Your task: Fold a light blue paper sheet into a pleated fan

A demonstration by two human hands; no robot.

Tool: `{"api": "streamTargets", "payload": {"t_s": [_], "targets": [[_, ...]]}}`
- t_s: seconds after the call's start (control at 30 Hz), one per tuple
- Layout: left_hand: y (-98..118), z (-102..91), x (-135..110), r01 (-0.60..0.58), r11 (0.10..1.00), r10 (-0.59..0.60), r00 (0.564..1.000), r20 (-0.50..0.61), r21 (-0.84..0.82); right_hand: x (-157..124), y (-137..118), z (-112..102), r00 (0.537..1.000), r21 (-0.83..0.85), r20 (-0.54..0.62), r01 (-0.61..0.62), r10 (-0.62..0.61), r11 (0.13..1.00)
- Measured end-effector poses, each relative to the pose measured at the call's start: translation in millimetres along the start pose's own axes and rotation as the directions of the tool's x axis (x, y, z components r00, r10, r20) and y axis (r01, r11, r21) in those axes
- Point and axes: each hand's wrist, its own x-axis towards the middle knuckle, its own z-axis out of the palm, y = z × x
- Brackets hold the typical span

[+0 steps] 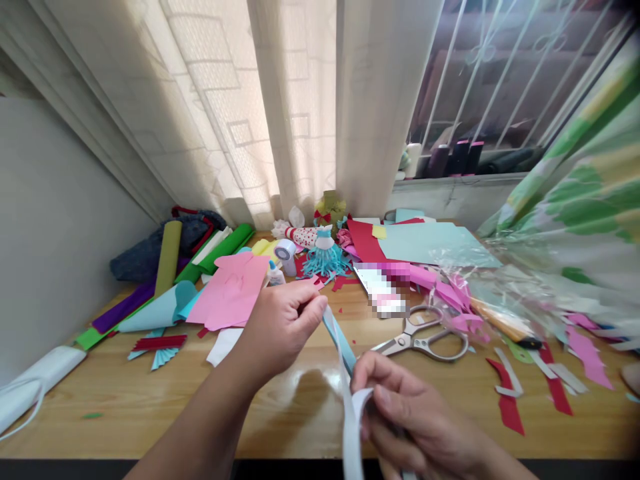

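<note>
My left hand (280, 327) pinches the upper end of a light blue paper strip (340, 343) above the wooden table (150, 400). The strip runs down and right to my right hand (410, 413), whose fingers are closed on its lower, white-backed part (353, 427). Both hands hover near the table's front edge. Silver scissors (420, 340) lie flat on the table just beyond my right hand, untouched.
Coloured paper sheets, rolls (167, 257) and scraps crowd the back and right of the table. A pink sheet (233, 290), a tape roll (286, 252), a glue bottle (274, 273) and a blue fringed paper figure (325, 257) sit behind my hands. Curtains and a barred window stand behind.
</note>
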Motion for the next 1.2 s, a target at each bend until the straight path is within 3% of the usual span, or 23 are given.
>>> {"api": "streamTargets", "payload": {"t_s": [0.2, 0.33, 0.5, 0.57, 0.7, 0.83, 0.93, 1.03, 1.2], "targets": [[2, -3.1, -3, -0.019, 0.999, 0.02, 0.999, 0.048, -0.026, -4, 2, -4, 0.996, -0.05, -0.074, -0.054, 0.05, 0.997], [0, -5.4, -2, -0.009, 0.999, 0.013, 0.997, 0.077, -0.051, -5, -7, 4, 1.0, -0.016, 0.0, -0.027, 0.027, 1.0], [-1, -3.0, 0, -0.004, 1.0, 0.007, 0.995, 0.102, -0.025, 4, -5, 7, 0.996, -0.116, 0.067, 0.058, -0.05, 0.992], [-1, -1.9, 0, 0.003, 1.0, -0.002, 0.995, 0.098, -0.013, 8, -3, 6, 0.996, -0.184, 0.087, 0.01, 0.007, 0.983], [-3, -1.7, 1, 0.017, 1.0, -0.015, 0.996, 0.092, -0.02, 9, 1, 10, 0.984, -0.236, -0.002, -0.174, 0.178, 0.956], [-10, -3.4, 1, 0.023, 0.998, -0.017, 0.994, 0.106, -0.052, -1, 2, 14, 0.962, -0.1, -0.094, -0.266, 0.257, 0.959], [-17, -5.4, 0, 0.044, 0.996, -0.035, 0.993, 0.111, -0.083, -12, 2, 6, 0.964, 0.025, -0.056, -0.26, 0.261, 0.965], [-24, -6.7, -1, 0.088, 0.987, -0.074, 0.992, 0.106, -0.136, -25, 0, -7, 0.975, -0.043, -0.049, -0.22, 0.218, 0.975], [-37, -2.0, -4, 0.205, 0.948, -0.192, 0.978, 0.077, -0.245, -42, 2, -13, 0.967, -0.137, -0.14, -0.231, 0.212, 0.963]]}}
